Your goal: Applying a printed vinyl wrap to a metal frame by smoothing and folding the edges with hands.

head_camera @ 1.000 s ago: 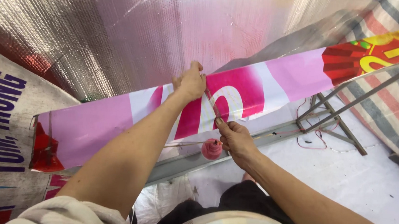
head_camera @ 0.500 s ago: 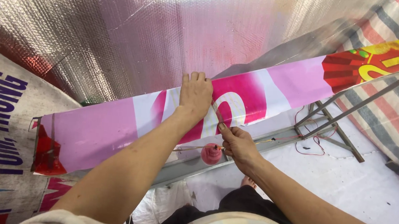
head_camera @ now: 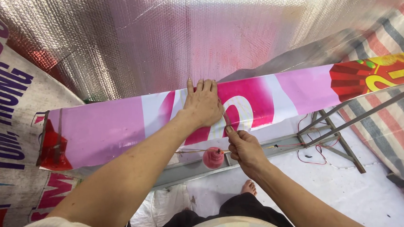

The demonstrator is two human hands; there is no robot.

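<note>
A long pink banner panel (head_camera: 118, 130) stretches across a metal frame (head_camera: 274, 147). The left hand (head_camera: 204, 103) lies flat and open on the panel. The right hand (head_camera: 244, 148), just below, pinches a thin stick-like tool (head_camera: 225, 118) against the panel's lower edge.

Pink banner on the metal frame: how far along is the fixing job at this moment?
Done: the pink banner already lies stretched over the metal frame, its left end wrapped round. In hand: the left hand presses the banner flat while the right hand holds a thin tool at its lower edge. Left: the stretch toward the red and yellow end shows no fastening I can make out.
</note>
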